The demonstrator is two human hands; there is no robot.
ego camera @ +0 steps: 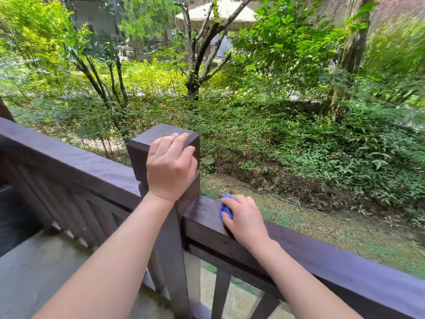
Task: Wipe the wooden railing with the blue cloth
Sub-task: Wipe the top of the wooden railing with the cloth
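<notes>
Wiping underway, looks early. Right hand [245, 217] closed round bunched blue cloth [226, 209], pressed on railing [322, 254] top just beside post [161, 137]. Left hand [171, 164] curled over post, holding nothing else. Long stretch rightward likely left.

1 dark brown wooden railing [345, 261], 1 square dark wooden post [161, 139], 1 crumpled blue cloth [226, 209], 2 bare hands: left [171, 166], right [246, 219].

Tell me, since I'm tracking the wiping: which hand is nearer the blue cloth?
Right. The right hand holds the blue cloth on the railing; the left hand grips the post, apart.
</notes>
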